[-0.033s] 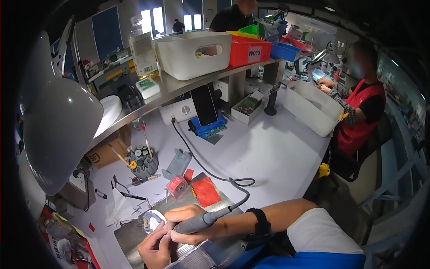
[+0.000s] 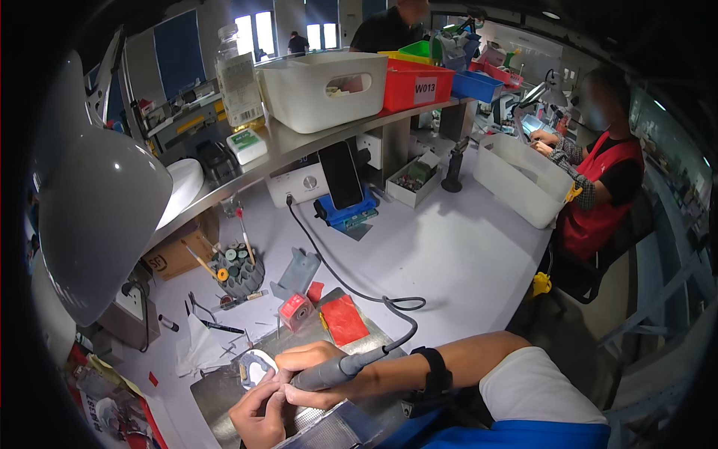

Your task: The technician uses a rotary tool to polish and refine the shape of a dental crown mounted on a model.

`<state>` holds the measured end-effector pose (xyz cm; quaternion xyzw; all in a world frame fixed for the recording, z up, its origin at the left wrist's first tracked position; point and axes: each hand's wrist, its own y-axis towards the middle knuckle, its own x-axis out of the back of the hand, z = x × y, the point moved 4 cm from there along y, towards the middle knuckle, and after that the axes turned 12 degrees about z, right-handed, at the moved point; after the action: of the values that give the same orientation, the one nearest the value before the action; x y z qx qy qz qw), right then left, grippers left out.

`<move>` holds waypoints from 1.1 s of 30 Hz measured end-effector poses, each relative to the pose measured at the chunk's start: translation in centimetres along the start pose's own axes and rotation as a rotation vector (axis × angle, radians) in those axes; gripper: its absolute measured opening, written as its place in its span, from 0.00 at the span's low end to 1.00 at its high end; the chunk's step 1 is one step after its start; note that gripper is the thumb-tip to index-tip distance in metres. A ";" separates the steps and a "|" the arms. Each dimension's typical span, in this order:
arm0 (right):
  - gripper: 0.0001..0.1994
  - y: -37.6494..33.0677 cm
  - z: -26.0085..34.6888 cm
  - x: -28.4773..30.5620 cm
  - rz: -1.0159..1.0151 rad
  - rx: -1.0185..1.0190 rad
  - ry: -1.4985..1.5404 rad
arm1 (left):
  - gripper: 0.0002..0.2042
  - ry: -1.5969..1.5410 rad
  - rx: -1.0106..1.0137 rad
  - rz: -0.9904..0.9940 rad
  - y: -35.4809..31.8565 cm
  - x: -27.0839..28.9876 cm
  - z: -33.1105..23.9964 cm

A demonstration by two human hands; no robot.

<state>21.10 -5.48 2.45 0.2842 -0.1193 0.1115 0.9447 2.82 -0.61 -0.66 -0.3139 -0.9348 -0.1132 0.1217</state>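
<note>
Right hand (image 2: 333,392) wrapped around it, a handpiece (image 2: 318,374) slants above the plate (image 2: 213,400) by the table's (image 2: 449,247) near edge, long axis crosswise, nose aimed left into the left hand's (image 2: 258,416) pinched fingers, their hold hidden.

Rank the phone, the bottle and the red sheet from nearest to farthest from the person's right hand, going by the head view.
From the right hand:
1. Red sheet: just beyond it.
2. Phone: farther back, below the shelf.
3. Bottle: back left, on the shelf.
</note>
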 end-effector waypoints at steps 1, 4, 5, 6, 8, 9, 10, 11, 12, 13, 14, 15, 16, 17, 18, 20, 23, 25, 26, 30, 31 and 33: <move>0.11 -0.1 0.1 0.0 0.001 -0.003 -0.008 | 0.06 0.014 -0.009 0.002 0.0 0.0 0.1; 0.11 -0.1 0.0 -0.1 -0.008 -0.003 0.017 | 0.06 0.052 -0.017 0.010 0.0 0.1 -0.3; 0.11 -0.1 0.0 -0.1 -0.018 -0.001 0.047 | 0.06 0.077 -0.019 0.016 0.0 0.0 -0.5; 0.11 -0.2 0.0 -0.1 -0.018 -0.004 0.050 | 0.06 0.076 -0.016 0.017 0.0 0.0 -0.7; 0.11 0.1 0.1 0.3 -0.028 0.027 0.031 | 0.07 0.091 -0.067 0.022 0.4 -0.1 -1.2; 0.11 0.1 -0.1 0.3 -0.026 0.031 0.030 | 0.07 0.092 -0.070 0.018 0.4 -0.2 -1.1; 0.08 0.0 -0.4 0.2 -0.004 0.010 -0.014 | 0.07 0.079 -0.054 0.020 0.3 -0.2 -0.8; 0.06 -0.1 -0.5 0.2 0.017 -0.010 -0.057 | 0.07 0.067 -0.037 0.022 0.3 -0.3 -0.6; 0.06 -0.2 -0.5 0.2 0.017 -0.009 -0.058 | 0.07 0.067 -0.038 0.022 0.4 -0.2 -0.6; 0.06 -0.2 -0.1 0.3 0.019 -0.019 -0.043 | 0.07 0.070 -0.039 0.022 0.3 -0.3 -0.7; 0.06 -0.2 0.2 0.4 0.020 -0.029 -0.029 | 0.07 0.072 -0.039 0.024 0.2 -0.3 -0.7; 0.06 -0.2 0.2 0.4 0.018 -0.034 -0.028 | 0.07 0.069 -0.036 0.027 0.3 -0.4 -0.8; 0.09 -0.1 0.2 0.5 -0.001 -0.017 -0.011 | 0.07 0.068 -0.039 0.021 0.5 -0.5 -1.1; 0.12 0.0 0.2 0.6 -0.022 0.000 0.004 | 0.06 0.067 -0.042 0.017 0.6 -0.5 -1.2; 0.12 0.0 -0.1 0.6 -0.028 -0.007 0.002 | 0.06 0.063 -0.041 0.025 0.7 -0.5 -1.2; 0.12 0.2 -0.1 0.5 -0.007 -0.010 0.017 | 0.06 0.091 -0.052 0.040 0.7 -0.3 -0.9; 0.09 0.5 0.4 0.5 -0.016 -0.007 -0.014 | 0.07 0.053 -0.088 0.020 0.6 0.0 -0.6; 0.06 0.6 0.1 0.0 -0.040 0.034 0.017 | 0.07 0.096 -0.039 0.025 0.4 0.3 -0.7; 0.05 0.6 0.1 0.6 -0.044 0.099 -0.016 | 0.07 0.136 -0.015 0.024 0.7 0.5 -1.1; 0.03 0.1 -0.1 1.8 -0.021 -0.099 0.049 | 0.09 0.100 -0.090 0.049 1.7 -0.2 -1.8; 0.03 0.0 0.4 1.9 -0.015 -0.155 0.110 | 0.09 0.062 -0.109 0.076 1.8 -0.1 -1.6; 0.04 -0.3 0.8 1.8 -0.055 -0.160 0.218 | 0.09 -0.013 -0.129 0.104 1.4 0.0 -1.1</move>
<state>22.78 -5.90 3.45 0.1973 -0.0166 0.1060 0.9745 3.89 0.15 0.55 -0.3698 -0.9088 -0.1646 0.1008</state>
